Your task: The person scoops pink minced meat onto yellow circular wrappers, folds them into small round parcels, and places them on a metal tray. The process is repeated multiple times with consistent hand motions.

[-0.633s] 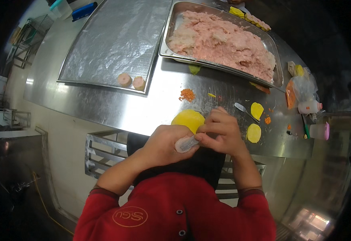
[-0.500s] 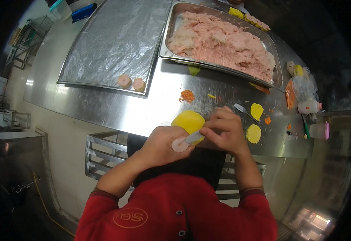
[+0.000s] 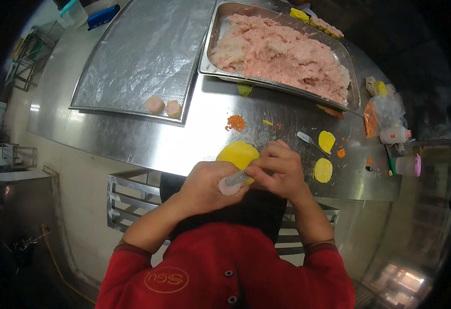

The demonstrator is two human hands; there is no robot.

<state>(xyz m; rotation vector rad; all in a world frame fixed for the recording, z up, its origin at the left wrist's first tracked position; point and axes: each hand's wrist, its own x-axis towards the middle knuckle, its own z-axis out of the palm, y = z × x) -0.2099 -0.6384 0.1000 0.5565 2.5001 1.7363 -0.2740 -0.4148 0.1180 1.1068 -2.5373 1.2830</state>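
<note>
My left hand [image 3: 202,188] is curled around a dumpling with pale pink filling [image 3: 227,189] at its top. My right hand [image 3: 281,170] grips a small flat spatula [image 3: 237,178], whose blade lies across the filling. Just beyond my hands, at the table's near edge, are yellow round dumpling wrappers [image 3: 236,153], partly covered by my fingers. A heap of chopped orange garnish [image 3: 236,122] sits farther out. Two finished dumplings, a left dumpling [image 3: 155,105] and a right dumpling [image 3: 173,108], stand on the near corner of the perforated tray [image 3: 132,62].
A deep steel pan [image 3: 205,64] of pink minced filling [image 3: 287,54] occupies the far side. To the right lie a second spatula [image 3: 312,142], two loose wrappers [image 3: 323,170] and orange bits. Plastic bags [image 3: 388,110] and a pink-lidded container [image 3: 407,166] stand at the far right.
The spatula blade has turned flatter and slid down over more of the filling, with my right hand shifting slightly left toward my left hand. The whole view has drifted a little.
</note>
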